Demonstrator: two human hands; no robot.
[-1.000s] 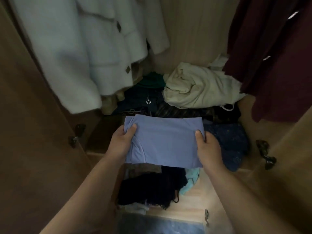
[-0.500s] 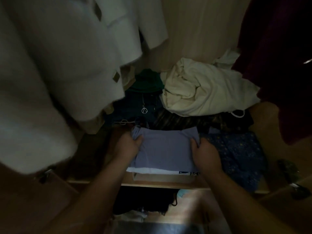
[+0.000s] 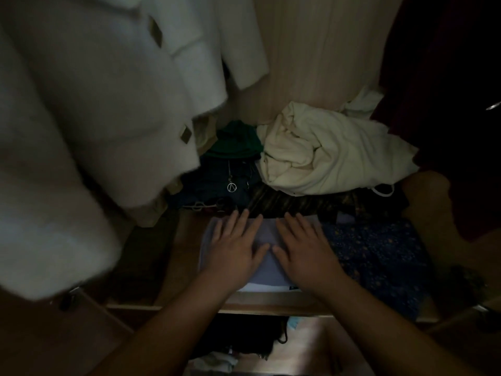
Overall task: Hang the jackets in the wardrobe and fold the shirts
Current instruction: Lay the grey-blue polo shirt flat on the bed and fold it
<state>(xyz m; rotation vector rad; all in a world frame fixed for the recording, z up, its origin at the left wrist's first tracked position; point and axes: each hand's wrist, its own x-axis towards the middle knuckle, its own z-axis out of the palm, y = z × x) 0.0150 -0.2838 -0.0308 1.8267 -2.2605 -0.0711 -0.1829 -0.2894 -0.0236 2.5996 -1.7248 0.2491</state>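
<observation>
A folded lilac shirt [image 3: 267, 275] lies on top of a small stack at the front of the wardrobe shelf [image 3: 271, 305]. My left hand [image 3: 235, 248] and my right hand [image 3: 303, 251] lie flat on it side by side, fingers straight and spread, pressing it down. A white fleecy jacket [image 3: 89, 118] hangs at the left, close to my head. A dark maroon jacket [image 3: 450, 90] hangs at the right.
Behind the shirt lie a crumpled cream garment [image 3: 330, 153], a green one [image 3: 235, 139], dark clothes with a ring zip pull [image 3: 231, 187], and a blue patterned cloth [image 3: 379, 256] to the right. Dark clothes [image 3: 244, 340] fill the shelf below.
Both hands let go of the shirt's sides after setting it on the stack and now lie flat on top of it. The view has moved closer into the wardrobe.
</observation>
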